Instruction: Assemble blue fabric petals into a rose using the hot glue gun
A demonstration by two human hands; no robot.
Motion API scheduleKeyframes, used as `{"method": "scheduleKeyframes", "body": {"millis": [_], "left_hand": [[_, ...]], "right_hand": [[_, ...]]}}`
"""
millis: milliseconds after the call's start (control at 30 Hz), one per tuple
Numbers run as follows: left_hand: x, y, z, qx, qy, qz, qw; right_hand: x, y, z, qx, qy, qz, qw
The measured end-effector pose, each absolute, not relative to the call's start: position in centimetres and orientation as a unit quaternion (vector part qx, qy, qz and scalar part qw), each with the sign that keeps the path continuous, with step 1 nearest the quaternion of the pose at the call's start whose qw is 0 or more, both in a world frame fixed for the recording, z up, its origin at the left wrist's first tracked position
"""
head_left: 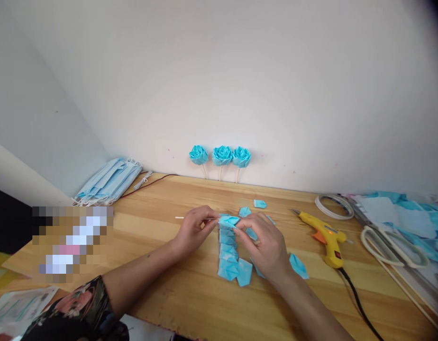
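My left hand (196, 229) and my right hand (265, 244) meet over the middle of a wooden table (162, 284). Both pinch the same small folded blue petal piece (229, 220) from either side. A thin wooden stick (179, 218) pokes out to the left of my left hand. Just below the pinched piece runs a row of overlapping folded blue petal pieces (228, 253) lying on the table. More loose blue pieces (299, 266) lie by my right wrist and beyond my hands (260, 204).
Three finished blue roses (222, 156) on sticks lean against the back wall. A stack of blue face masks (108, 182) lies at back left. A yellow glue gun (327, 237) with black cord, scissors (393, 246), a white coil (333, 206) and blue scraps (411, 213) sit at right.
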State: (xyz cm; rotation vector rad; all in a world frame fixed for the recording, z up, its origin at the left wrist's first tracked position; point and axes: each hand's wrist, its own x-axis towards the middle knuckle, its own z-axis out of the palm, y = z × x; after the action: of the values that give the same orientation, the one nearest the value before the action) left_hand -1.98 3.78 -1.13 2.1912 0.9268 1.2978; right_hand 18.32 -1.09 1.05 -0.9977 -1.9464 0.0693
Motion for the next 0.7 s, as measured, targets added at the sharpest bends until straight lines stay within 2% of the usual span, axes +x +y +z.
{"method": "scheduleKeyframes", "body": {"millis": [700], "left_hand": [[-2.03, 3.75, -0.95, 0.8, 0.322, 0.472, 0.182]], "right_hand": [[18.24, -0.95, 0.74, -0.411, -0.78, 0.033, 0.472]]}}
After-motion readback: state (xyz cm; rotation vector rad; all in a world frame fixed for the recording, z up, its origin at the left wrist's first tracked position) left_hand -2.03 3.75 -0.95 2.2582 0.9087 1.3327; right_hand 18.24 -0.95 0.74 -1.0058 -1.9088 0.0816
